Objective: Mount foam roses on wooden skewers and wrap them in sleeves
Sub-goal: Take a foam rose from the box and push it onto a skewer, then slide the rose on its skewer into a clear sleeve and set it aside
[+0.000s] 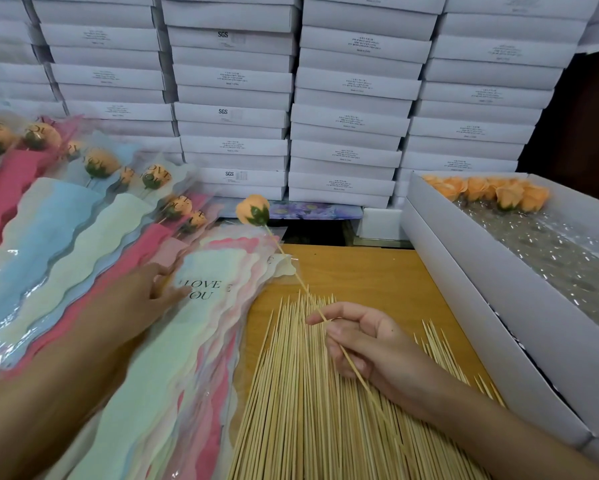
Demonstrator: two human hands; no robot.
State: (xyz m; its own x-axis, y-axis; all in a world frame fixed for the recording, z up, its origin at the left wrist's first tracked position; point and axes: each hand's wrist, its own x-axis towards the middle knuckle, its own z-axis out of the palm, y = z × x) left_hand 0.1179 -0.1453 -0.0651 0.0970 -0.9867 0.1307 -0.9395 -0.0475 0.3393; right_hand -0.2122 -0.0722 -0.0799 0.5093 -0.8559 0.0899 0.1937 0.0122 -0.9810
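**A:** What is crowding the bench?

**B:** A pile of bare skewers is lying under the right grip. That grip is pinching one skewer, tilted up and left. The foam rose is sitting on its tip, beyond the stacked sleeves. A white box of loose roses is standing on the right, wrapped roses are fanning out on the left, and stacked cartons are walling the back.

**A:** And the left grip?

**B:** It is blurring, but it is probably resting flat on the top sleeve, fingers loose. The box's near end is running out of frame.
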